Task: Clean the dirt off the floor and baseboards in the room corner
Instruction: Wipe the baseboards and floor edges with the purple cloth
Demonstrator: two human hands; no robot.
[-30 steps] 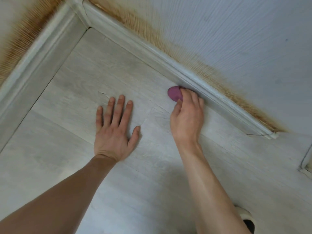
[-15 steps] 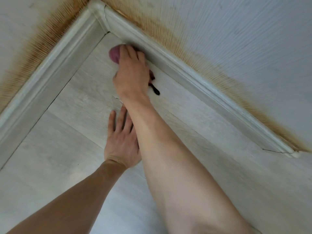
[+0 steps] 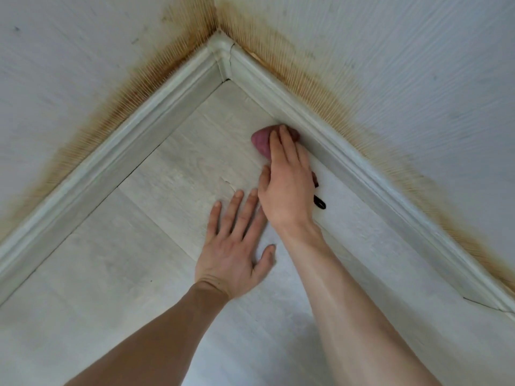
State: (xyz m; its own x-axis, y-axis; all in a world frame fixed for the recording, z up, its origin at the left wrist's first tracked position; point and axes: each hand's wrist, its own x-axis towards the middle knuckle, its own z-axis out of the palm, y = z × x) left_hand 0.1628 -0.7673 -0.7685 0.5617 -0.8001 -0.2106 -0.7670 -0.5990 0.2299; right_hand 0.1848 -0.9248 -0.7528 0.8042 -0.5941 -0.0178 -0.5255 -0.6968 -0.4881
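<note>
Mid-wipe: right hand (image 3: 288, 185) fingers pressed together over purple cloth (image 3: 260, 140) at right baseboard (image 3: 328, 140) foot, left hand (image 3: 237, 246) splayed flat on floor (image 3: 139, 260); next, probably stroke toward corner beyond fingertips.

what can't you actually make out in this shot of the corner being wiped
- Head view: most of the purple cloth is hidden under the right hand.
- Head view: the small black thing by the right wrist is too small to name.
- Head view: the floor under the flat left hand is covered.
- Head view: the right baseboard is cut off by the right edge.
</note>
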